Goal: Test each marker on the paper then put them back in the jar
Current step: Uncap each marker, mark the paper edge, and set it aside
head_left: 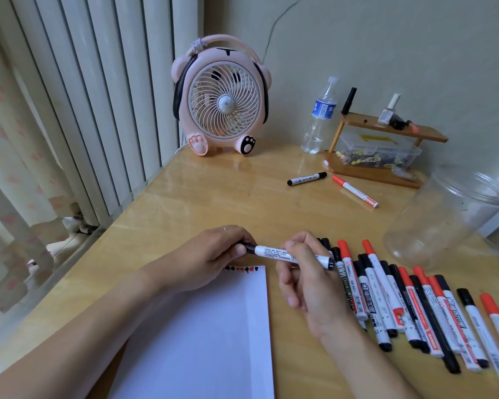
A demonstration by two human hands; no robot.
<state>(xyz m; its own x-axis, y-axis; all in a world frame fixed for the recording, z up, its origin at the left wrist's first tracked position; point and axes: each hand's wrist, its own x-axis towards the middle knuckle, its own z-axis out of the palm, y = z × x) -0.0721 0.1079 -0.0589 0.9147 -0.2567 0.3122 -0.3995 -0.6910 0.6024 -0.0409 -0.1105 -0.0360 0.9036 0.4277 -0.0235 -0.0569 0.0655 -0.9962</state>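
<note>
The left hand (213,251) is pinching the black cap end of the marker (293,254) above the paper's (208,326) top edge. The right hand (303,272) is curling its fingers around the barrel. The marker's long axis is lying nearly level, left to right, above the surface (213,194).

Little lettering can be read. Small black print is seen on the white barrel of the held marker (288,253), too fine to be made out. On one marker in the row (345,286) outlined letters resembling "Whiteboard" are seen, though uncertainly. The bottle label (324,106) is blurred.
</note>
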